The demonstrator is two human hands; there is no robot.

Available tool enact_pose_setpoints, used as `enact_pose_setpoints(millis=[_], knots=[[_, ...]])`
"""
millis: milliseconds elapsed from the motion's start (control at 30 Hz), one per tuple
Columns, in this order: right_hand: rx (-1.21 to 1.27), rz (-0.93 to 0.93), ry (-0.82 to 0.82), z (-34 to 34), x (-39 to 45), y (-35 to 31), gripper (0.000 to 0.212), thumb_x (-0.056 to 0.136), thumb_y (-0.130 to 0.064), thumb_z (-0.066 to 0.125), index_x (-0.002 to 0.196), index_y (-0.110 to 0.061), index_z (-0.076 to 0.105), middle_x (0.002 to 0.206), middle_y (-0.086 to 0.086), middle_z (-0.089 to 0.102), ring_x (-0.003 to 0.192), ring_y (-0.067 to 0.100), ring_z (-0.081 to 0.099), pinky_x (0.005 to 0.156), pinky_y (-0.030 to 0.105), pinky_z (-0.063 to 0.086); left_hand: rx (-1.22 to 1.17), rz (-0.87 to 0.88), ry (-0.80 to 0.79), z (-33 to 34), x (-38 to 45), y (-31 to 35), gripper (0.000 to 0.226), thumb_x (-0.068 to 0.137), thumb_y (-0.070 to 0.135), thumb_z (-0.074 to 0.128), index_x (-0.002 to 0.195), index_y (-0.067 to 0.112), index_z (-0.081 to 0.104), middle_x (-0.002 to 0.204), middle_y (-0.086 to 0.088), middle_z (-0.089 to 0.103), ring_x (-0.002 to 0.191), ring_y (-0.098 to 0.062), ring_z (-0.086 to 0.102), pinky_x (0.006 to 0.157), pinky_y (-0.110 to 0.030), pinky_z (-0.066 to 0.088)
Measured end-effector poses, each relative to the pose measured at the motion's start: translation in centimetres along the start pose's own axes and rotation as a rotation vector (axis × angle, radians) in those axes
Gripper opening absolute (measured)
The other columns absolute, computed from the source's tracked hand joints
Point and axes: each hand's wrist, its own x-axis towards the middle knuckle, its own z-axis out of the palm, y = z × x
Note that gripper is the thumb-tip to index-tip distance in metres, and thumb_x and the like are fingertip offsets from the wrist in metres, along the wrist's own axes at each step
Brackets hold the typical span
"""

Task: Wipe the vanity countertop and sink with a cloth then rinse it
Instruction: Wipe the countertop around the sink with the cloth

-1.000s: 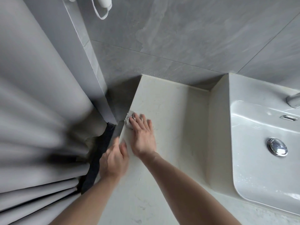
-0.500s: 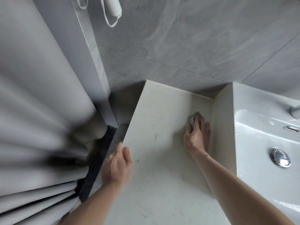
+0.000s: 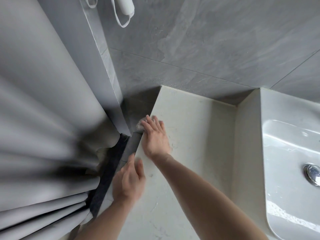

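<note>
A small crumpled grey cloth (image 3: pixel 140 125) lies under the fingertips of the right hand (image 3: pixel 155 138), whose flat, spread fingers press it onto the left edge of the pale cream stone countertop (image 3: pixel 195 135). The left hand (image 3: pixel 129 181), fingers straight and holding nothing, rests on the same edge nearer the viewer. One grey pleated shower curtain (image 3: pixel 43 118) hangs just left. One white ceramic sink (image 3: pixel 285 153) with one chrome drain plug (image 3: pixel 312 174) sits right.

Bare countertop (image 3: pixel 199 135) runs open from its left edge to the sink (image 3: pixel 285 153) wall on the right. Tiled wall (image 3: pixel 190 58) closes the back. Curtain (image 3: pixel 43 118) crowds the left edge gap.
</note>
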Motion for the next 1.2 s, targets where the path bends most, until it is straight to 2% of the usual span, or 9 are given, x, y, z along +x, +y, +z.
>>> enact_pose_setpoints(millis=[133, 267, 367, 500, 633, 800, 1000, 1133, 1200], knots=[[0.193, -0.014, 0.066, -1.8, -0.6, 2.5, 0.045, 0.097, -0.006, 0.05, 0.139, -0.017, 0.06, 0.154, 0.006, 0.051, 0.148, 0.027, 0.039, 0.124, 0.04, 0.028, -0.019, 0.005, -0.002, -0.1, -0.2, 0.1, 0.05, 0.102, 0.049, 0.021, 0.143, 0.028, 0.042, 0.127, -0.004, 0.069, 0.109, -0.035, 0.065, 0.083, -0.041, 0.048], [0.181, 0.229, 0.279, -6.0, -1.3, 8.3, 0.047, 0.098, -0.001, 0.045, 0.139, -0.018, 0.061, 0.156, 0.008, 0.05, 0.149, 0.028, 0.04, 0.125, 0.04, 0.028, -0.022, -0.012, -0.004, -0.2, -0.1, 0.2, 0.054, 0.103, 0.047, 0.022, 0.148, 0.023, 0.04, 0.131, -0.006, 0.067, 0.114, -0.035, 0.064, 0.088, -0.041, 0.048], [0.06, 0.438, 0.415, -10.0, -1.6, 13.6, 0.042, 0.1, -0.012, 0.043, 0.138, -0.011, 0.06, 0.154, 0.014, 0.051, 0.146, 0.035, 0.04, 0.124, 0.041, 0.028, -0.021, -0.014, -0.005, -0.2, -0.1, 0.3, 0.054, 0.104, 0.045, 0.023, 0.149, 0.021, 0.04, 0.132, -0.006, 0.067, 0.114, -0.034, 0.064, 0.089, -0.04, 0.048], [-0.145, 0.637, 0.315, -11.6, -2.0, 18.0, 0.054, 0.102, -0.019, 0.04, 0.155, -0.012, 0.04, 0.165, 0.009, 0.033, 0.151, 0.037, 0.026, 0.126, 0.042, 0.015, -0.02, -0.016, -0.009, -0.2, -0.2, 0.4, 0.055, 0.104, 0.047, 0.023, 0.148, 0.022, 0.04, 0.132, -0.006, 0.067, 0.113, -0.035, 0.065, 0.089, -0.04, 0.049], [-0.252, 0.656, 0.27, -9.2, -1.4, 15.9, 0.06, 0.098, -0.024, 0.046, 0.157, -0.022, 0.034, 0.169, 0.003, 0.025, 0.153, 0.037, 0.02, 0.124, 0.058, 0.009, -0.015, -0.016, -0.013, -0.2, 0.0, 0.3, 0.053, 0.104, 0.046, 0.024, 0.148, 0.022, 0.041, 0.131, -0.005, 0.067, 0.112, -0.035, 0.065, 0.088, -0.041, 0.048], [-0.247, 0.415, 0.154, -5.4, 2.1, 9.6, 0.069, 0.09, -0.031, 0.041, 0.158, -0.02, 0.036, 0.169, 0.007, 0.027, 0.153, 0.036, 0.023, 0.123, 0.054, 0.015, -0.019, -0.015, -0.016, -0.2, 0.1, 0.2, 0.051, 0.103, 0.048, 0.024, 0.145, 0.025, 0.042, 0.13, -0.004, 0.067, 0.11, -0.036, 0.065, 0.086, -0.041, 0.049], [-0.033, 0.102, 0.016, -0.9, 3.7, 0.7, 0.065, 0.086, -0.012, 0.039, 0.15, -0.015, 0.048, 0.166, 0.009, 0.034, 0.156, 0.031, 0.022, 0.128, 0.044, 0.011, 0.001, -0.014, -0.007, -0.1, 0.0, 0.2, 0.052, 0.1, 0.048, 0.021, 0.142, 0.027, 0.043, 0.127, -0.004, 0.069, 0.105, -0.034, 0.067, 0.082, -0.039, 0.049], [0.153, 0.02, 0.068, -1.7, 2.9, 2.4, 0.048, 0.095, -0.006, 0.046, 0.14, -0.016, 0.059, 0.156, 0.01, 0.048, 0.151, 0.026, 0.034, 0.128, 0.034, 0.015, -0.014, -0.017, -0.01, -0.1, 0.0, 0.1, 0.052, 0.101, 0.05, 0.021, 0.144, 0.028, 0.041, 0.127, -0.003, 0.069, 0.106, -0.034, 0.066, 0.082, -0.04, 0.049], [0.168, 0.055, 0.117, -3.5, 2.7, 5.3, 0.052, 0.094, -0.001, 0.047, 0.142, -0.019, 0.058, 0.159, 0.009, 0.046, 0.152, 0.026, 0.034, 0.127, 0.031, 0.015, -0.028, -0.018, -0.008, 0.0, 0.0, 0.0, 0.051, 0.102, 0.05, 0.021, 0.144, 0.029, 0.04, 0.125, -0.002, 0.069, 0.106, -0.033, 0.066, 0.081, -0.04, 0.049]])
